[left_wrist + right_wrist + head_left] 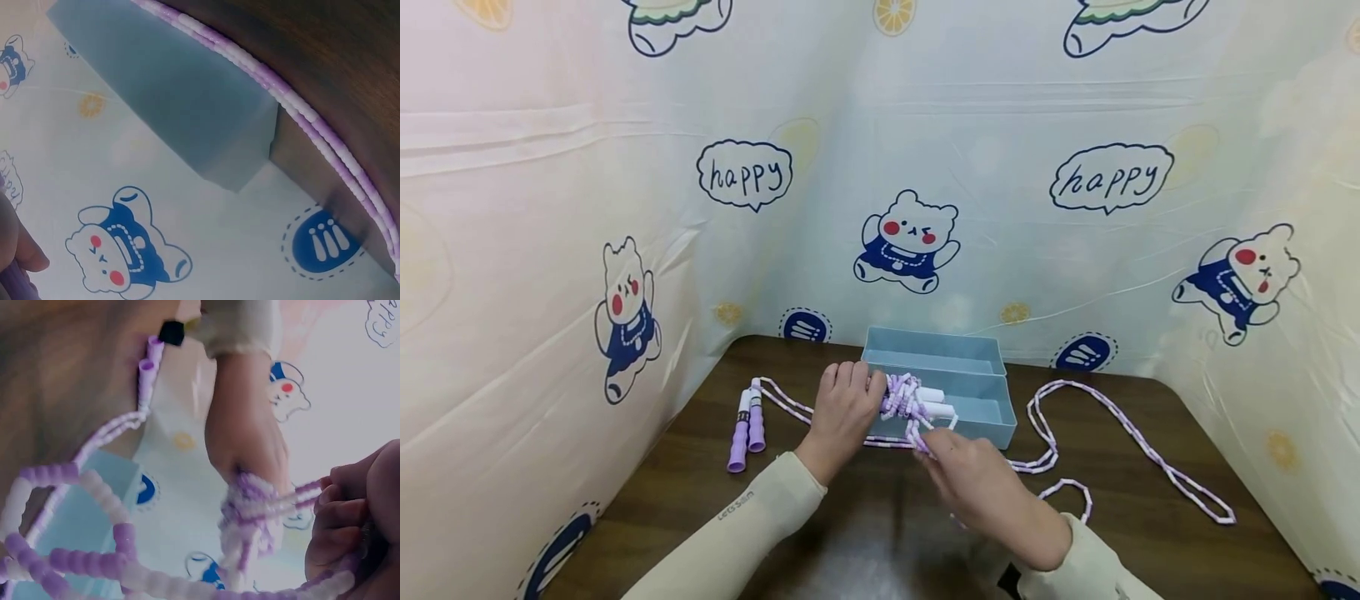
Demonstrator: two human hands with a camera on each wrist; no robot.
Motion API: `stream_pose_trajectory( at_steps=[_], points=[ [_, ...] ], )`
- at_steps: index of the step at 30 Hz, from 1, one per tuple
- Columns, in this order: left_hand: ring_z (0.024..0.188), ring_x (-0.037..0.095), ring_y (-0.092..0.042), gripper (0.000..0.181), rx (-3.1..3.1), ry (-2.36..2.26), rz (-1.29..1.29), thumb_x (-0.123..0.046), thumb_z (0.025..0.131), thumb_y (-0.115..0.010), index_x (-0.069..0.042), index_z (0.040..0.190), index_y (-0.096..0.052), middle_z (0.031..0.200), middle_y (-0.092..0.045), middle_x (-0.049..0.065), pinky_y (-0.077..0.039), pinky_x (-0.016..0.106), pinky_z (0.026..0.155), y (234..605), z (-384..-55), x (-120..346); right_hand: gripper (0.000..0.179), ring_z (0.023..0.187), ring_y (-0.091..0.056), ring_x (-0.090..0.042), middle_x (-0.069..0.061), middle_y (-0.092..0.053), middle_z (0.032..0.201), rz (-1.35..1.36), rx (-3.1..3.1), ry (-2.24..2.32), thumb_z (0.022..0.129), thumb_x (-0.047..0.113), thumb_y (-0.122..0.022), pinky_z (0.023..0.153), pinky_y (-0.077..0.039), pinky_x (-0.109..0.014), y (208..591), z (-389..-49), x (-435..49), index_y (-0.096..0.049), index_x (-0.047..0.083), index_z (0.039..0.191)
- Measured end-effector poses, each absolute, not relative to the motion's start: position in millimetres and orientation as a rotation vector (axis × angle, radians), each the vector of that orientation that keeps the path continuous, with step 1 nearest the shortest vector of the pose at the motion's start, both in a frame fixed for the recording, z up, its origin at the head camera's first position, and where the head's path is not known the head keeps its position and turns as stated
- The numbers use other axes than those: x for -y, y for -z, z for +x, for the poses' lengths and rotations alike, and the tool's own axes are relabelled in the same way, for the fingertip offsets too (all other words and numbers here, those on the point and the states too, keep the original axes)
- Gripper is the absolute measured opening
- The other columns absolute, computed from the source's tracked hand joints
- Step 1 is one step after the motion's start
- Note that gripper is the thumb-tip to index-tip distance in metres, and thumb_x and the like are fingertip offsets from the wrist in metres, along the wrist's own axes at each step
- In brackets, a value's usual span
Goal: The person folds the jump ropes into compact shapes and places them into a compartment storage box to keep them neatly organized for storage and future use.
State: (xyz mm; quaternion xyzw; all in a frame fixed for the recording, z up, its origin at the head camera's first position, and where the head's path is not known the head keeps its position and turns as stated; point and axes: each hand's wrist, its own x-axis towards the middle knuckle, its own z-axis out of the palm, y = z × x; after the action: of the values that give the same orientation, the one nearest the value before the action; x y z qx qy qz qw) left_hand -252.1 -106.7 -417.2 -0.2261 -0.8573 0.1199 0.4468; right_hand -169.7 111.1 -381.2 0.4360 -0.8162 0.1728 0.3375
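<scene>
Head view: we find the left hand (pixel 848 408) gripping the beaded bundle (pixel 901 396), white handles (pixel 938 410) protruding, at the blue box (pixel 1000 435); the right hand (pixel 976 477), just apart, pinches its strand. In our judgement, hard pulling could knot the coils. Left wrist view: we note smooth, plastic-looking box walls, a second rope (pixel 325 134) curving alongside. Right wrist view: a loose loop (pixel 87 562) could snag by trailing; we observe ribbed, tubular purple-and-white beads.

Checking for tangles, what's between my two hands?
In the right wrist view: beaded jump rope strands, running from the bundle in your left hand to your right hand.
</scene>
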Motion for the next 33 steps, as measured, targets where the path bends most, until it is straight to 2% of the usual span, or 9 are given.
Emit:
stream_pose_trajectory(
  at_steps=[6, 11, 13, 17, 23, 26, 28, 31, 33],
  points=[
    [0.083, 0.03, -0.052, 0.028, 2.091, -0.296, -0.615, -0.021, 0.083, -0.074, -0.008, 0.101, -0.056, 0.087, -0.054, 0.013, -0.042, 0.042, 0.076, 417, -246, 105, 0.037, 0.047, -0.049, -0.012, 0.001, -0.052, 0.07, 1.131, 2.13, -0.399, 0.105, 0.036, -0.035, 0.042, -0.041, -0.024, 360, -182, -122, -0.053, 0.007, 0.091],
    [0.084, 0.03, -0.054, 0.022, 2.068, -0.289, -0.661, -0.019, 0.086, -0.07, -0.009, 0.101, -0.057, 0.087, -0.055, 0.011, -0.043, 0.042, 0.076, 418, -241, 104, 0.021, 0.053, -0.053, -0.009, -0.001, -0.056, 0.078, 1.087, 2.216, -0.405, 0.097, 0.025, -0.06, 0.05, -0.049, -0.022, 350, -197, -130, -0.055, 0.006, 0.098],
    [0.084, 0.029, -0.054, 0.018, 2.061, -0.288, -0.674, -0.018, 0.088, -0.068, -0.008, 0.101, -0.058, 0.088, -0.056, 0.011, -0.043, 0.042, 0.076, 418, -239, 104, 0.024, 0.061, -0.059, -0.011, -0.004, -0.062, 0.089, 1.059, 2.251, -0.433, 0.092, 0.019, -0.068, 0.059, -0.054, -0.024, 348, -203, -133, -0.057, 0.005, 0.108],
    [0.085, 0.029, -0.055, 0.012, 2.046, -0.277, -0.693, -0.015, 0.091, -0.061, -0.008, 0.101, -0.058, 0.09, -0.056, 0.011, -0.043, 0.042, 0.077, 418, -238, 104, 0.034, 0.071, -0.065, -0.013, -0.004, -0.066, 0.1, 1.033, 2.255, -0.473, 0.089, 0.014, -0.071, 0.067, -0.055, -0.027, 348, -212, -141, -0.06, 0.009, 0.121],
    [0.084, 0.029, -0.056, 0.016, 2.004, -0.246, -0.699, -0.014, 0.099, -0.043, -0.008, 0.099, -0.058, 0.089, -0.056, 0.011, -0.043, 0.042, 0.074, 420, -238, 104, 0.023, 0.064, -0.055, -0.006, 0.003, -0.057, 0.089, 1.052, 2.234, -0.482, 0.089, 0.012, -0.07, 0.063, -0.053, -0.021, 354, -222, -146, -0.067, 0.013, 0.111],
    [0.085, 0.029, -0.056, 0.014, 2.0, -0.233, -0.699, -0.015, 0.098, -0.047, -0.008, 0.1, -0.057, 0.091, -0.057, 0.012, -0.043, 0.042, 0.074, 421, -237, 105, 0.021, 0.064, -0.053, -0.005, 0.004, -0.056, 0.09, 1.033, 2.266, -0.508, 0.09, 0.013, -0.069, 0.061, -0.051, -0.02, 357, -225, -148, -0.068, 0.014, 0.111],
    [0.086, 0.03, -0.056, 0.011, 1.998, -0.214, -0.699, -0.017, 0.094, -0.055, -0.007, 0.1, -0.058, 0.092, -0.057, 0.012, -0.043, 0.042, 0.075, 421, -237, 104, 0.022, 0.063, -0.049, -0.005, 0.004, -0.053, 0.09, 1.022, 2.292, -0.526, 0.091, 0.014, -0.067, 0.058, -0.048, -0.02, 359, -228, -149, -0.069, 0.015, 0.113],
    [0.088, 0.03, -0.056, 0.02, 1.997, -0.178, -0.698, -0.018, 0.088, -0.067, -0.006, 0.101, -0.058, 0.094, -0.058, 0.012, -0.043, 0.043, 0.077, 420, -236, 103, 0.023, 0.063, -0.045, -0.005, 0.004, -0.051, 0.091, 1.017, 2.311, -0.552, 0.092, 0.014, -0.066, 0.056, -0.045, -0.02, 364, -233, -151, -0.07, 0.016, 0.115],
    [0.089, 0.03, -0.056, 0.02, 1.992, -0.152, -0.696, -0.017, 0.088, -0.068, -0.006, 0.102, -0.057, 0.095, -0.058, 0.013, -0.043, 0.044, 0.078, 419, -235, 103, 0.023, 0.065, -0.045, -0.006, 0.004, -0.052, 0.093, 1.023, 2.311, -0.57, 0.094, 0.015, -0.064, 0.057, -0.045, -0.022, 369, -236, -152, -0.07, 0.016, 0.116]
  ],
)
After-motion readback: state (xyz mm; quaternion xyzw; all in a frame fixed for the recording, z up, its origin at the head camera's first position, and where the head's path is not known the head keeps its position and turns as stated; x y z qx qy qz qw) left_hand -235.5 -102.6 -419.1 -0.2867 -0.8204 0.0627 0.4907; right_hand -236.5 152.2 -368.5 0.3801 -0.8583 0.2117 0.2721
